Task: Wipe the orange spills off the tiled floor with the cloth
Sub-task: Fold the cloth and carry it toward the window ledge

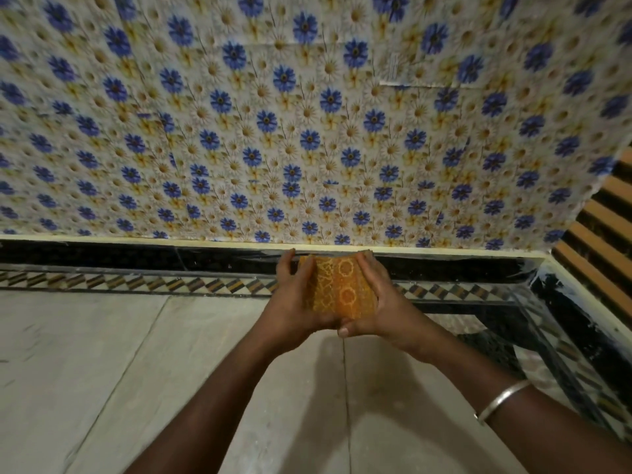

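Observation:
An orange patterned cloth point(338, 289), folded into a thick pad, is held up in front of me above the pale tiled floor point(102, 371). My left hand point(290, 299) grips its left side, fingers curled over the top edge. My right hand point(379, 302) grips the right side, thumb under the bottom edge. No orange spill shows on the floor in view.
A wall with blue and yellow flower paper point(307, 114) rises just ahead. A black skirting band point(136, 258) and a patterned tile border point(136, 282) run along its foot. Orange and black slats point(602, 241) stand at the right corner. A metal bangle point(502, 398) circles my right wrist.

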